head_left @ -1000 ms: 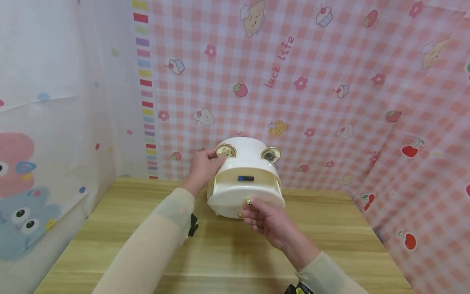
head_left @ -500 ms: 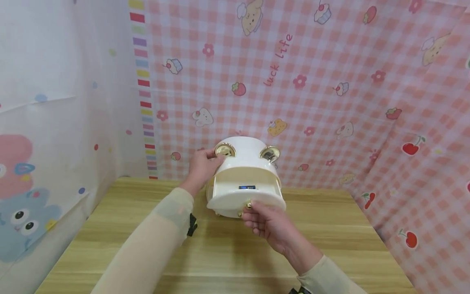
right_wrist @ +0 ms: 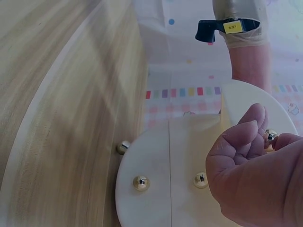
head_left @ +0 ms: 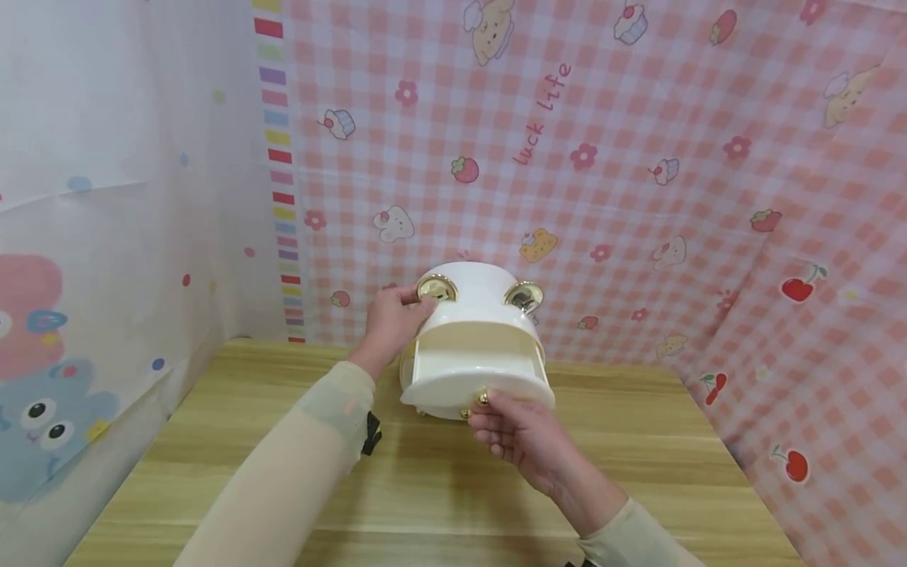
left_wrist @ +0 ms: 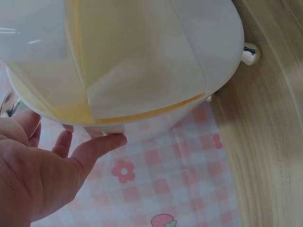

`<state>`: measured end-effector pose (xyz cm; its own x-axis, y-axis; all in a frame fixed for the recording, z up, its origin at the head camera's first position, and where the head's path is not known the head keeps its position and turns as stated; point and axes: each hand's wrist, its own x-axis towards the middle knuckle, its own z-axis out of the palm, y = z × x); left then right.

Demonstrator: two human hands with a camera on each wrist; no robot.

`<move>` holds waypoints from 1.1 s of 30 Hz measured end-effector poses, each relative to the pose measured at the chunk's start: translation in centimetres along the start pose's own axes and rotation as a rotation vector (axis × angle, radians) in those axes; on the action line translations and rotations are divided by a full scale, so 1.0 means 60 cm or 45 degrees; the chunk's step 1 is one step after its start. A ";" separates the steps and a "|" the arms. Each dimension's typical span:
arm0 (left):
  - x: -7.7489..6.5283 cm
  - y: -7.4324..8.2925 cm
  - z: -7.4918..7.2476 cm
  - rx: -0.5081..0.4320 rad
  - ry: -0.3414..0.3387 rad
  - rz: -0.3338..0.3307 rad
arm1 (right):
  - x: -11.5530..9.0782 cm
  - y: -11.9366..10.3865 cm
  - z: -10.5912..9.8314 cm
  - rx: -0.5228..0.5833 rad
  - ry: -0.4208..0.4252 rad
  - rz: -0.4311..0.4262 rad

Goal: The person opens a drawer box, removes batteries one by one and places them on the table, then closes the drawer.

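A small white drawer cabinet [head_left: 473,293] with two gold-rimmed, ear-shaped parts on top stands on the table against the cloth backdrop. Its top drawer [head_left: 434,389] is pulled out, and the part of its inside that shows holds nothing visible. My right hand [head_left: 527,445] pinches the gold knob [right_wrist: 271,135] of that drawer between thumb and finger. At the cabinet's upper left, my left hand [head_left: 393,324] grips the left ear [head_left: 438,288], thumb in front and fingers behind. The drawer's floor just behind its front is hidden in the head view.
Lower drawers carry gold knobs [right_wrist: 141,183], and short gold feet [left_wrist: 251,54] hold the cabinet off the wooden table [head_left: 623,465]. Patterned cloth [head_left: 623,205] rises close behind and at both sides. The other ear [head_left: 524,297] sits at the cabinet's upper right.
The top drawer has come slightly farther out with the right hand. A blue-and-black battery inside has shifted toward the drawer front and out of sight. The left hand has kept its grip.
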<state>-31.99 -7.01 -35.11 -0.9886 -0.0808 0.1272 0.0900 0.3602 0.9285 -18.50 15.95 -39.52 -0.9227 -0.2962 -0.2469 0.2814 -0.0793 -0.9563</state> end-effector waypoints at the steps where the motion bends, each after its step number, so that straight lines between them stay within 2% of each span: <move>1: -0.001 0.001 0.000 0.001 0.000 0.005 | -0.001 0.000 0.000 0.002 0.003 -0.001; 11: -0.001 0.004 0.002 0.032 0.008 0.006 | -0.009 0.001 0.000 -0.001 -0.009 -0.013; 27: -0.009 0.001 -0.002 0.004 -0.004 0.011 | -0.015 0.010 -0.001 0.005 -0.019 -0.014; 30: -0.006 0.002 -0.002 -0.002 -0.003 0.011 | -0.019 0.006 -0.005 -0.064 -0.050 -0.003; 33: -0.005 0.002 -0.001 -0.011 -0.010 0.008 | -0.030 -0.016 -0.015 -0.227 -0.116 -0.026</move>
<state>-31.70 -7.01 -34.99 -0.9889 -0.0715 0.1302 0.0971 0.3523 0.9308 -17.34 17.39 -38.31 -0.8976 -0.3822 -0.2196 0.2040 0.0813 -0.9756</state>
